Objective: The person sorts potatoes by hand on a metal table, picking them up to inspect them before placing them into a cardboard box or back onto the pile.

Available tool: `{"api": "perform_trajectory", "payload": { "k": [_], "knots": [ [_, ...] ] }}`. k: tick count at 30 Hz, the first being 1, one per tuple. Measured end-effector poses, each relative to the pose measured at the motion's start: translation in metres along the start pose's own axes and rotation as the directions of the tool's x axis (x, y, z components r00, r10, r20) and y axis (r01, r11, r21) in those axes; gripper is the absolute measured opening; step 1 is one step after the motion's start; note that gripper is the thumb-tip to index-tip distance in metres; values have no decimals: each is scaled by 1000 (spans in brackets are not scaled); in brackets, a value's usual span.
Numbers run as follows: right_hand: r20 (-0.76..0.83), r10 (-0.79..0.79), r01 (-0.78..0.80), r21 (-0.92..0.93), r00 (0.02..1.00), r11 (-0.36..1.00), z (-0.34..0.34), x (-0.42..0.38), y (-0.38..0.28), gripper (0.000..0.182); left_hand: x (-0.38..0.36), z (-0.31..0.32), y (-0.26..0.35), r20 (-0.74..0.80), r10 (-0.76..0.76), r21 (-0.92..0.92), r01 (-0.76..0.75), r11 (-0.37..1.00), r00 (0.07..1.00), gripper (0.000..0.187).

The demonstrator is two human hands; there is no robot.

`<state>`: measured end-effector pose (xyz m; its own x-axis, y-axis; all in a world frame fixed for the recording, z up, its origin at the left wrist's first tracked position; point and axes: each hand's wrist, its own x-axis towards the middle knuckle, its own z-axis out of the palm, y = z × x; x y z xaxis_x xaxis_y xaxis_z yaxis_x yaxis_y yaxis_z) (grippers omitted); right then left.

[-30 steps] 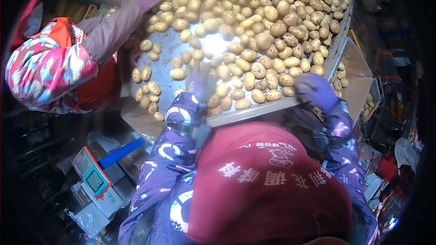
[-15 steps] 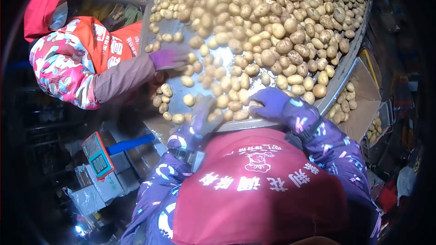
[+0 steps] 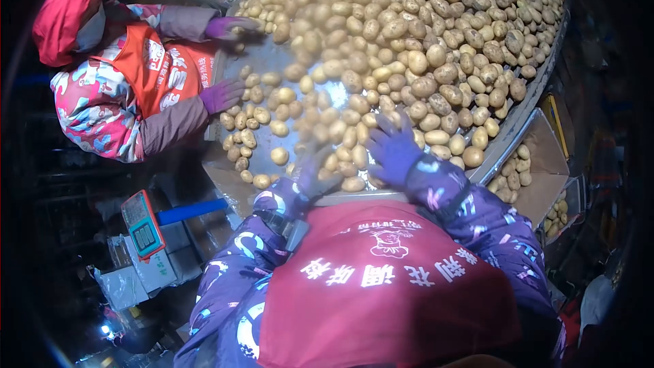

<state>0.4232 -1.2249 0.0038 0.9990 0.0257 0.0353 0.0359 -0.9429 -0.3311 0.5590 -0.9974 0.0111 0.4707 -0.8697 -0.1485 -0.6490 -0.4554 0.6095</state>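
A heap of potatoes (image 3: pixel 409 27) covers much of a metal sorting table (image 3: pixel 344 197), with looser potatoes near its front edge. My right hand (image 3: pixel 394 151), in a purple glove, lies among the near potatoes with its fingers spread. To its left, my left hand (image 3: pixel 317 172) is at the front edge beside several potatoes. Glare and blur soften its outline, but its fingers look stretched out and I see nothing held in them.
At the left side a co-worker (image 3: pixel 153 82) in a red apron has both purple-gloved hands on the table. A cardboard box of potatoes (image 3: pixel 514 177) stands below the right edge. A scale display (image 3: pixel 144 228) on a blue arm is at lower left.
My right hand has moved forward and left, its fingers spreading among the potatoes. The co-worker's nearer hand has drawn back to the left, and their other hand has come into view.
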Motion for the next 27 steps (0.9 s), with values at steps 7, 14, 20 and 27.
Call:
{"api": "perform_trajectory", "payload": {
  "k": [7, 14, 20, 27],
  "knots": [
    [78, 122, -142, 337, 989, 931, -51, -32, 28, 26, 61, -36, 4, 33, -139, -261, 142, 955, 990, 31],
    [-62, 447, -451, -84, 892, 889, -58, 18, 52, 44, 167, -23, 11, -103, 42, -89, -51, 995, 994, 29],
    [107, 342, -352, 97, 934, 931, -70, 17, 55, 45, 174, -52, 49, 131, -110, -3, 111, 994, 985, 29],
    [-87, 614, -620, -86, 785, 780, -65, 54, 121, 66, 181, 21, -26, -16, 68, -291, -70, 954, 998, 24]
  ]
}}
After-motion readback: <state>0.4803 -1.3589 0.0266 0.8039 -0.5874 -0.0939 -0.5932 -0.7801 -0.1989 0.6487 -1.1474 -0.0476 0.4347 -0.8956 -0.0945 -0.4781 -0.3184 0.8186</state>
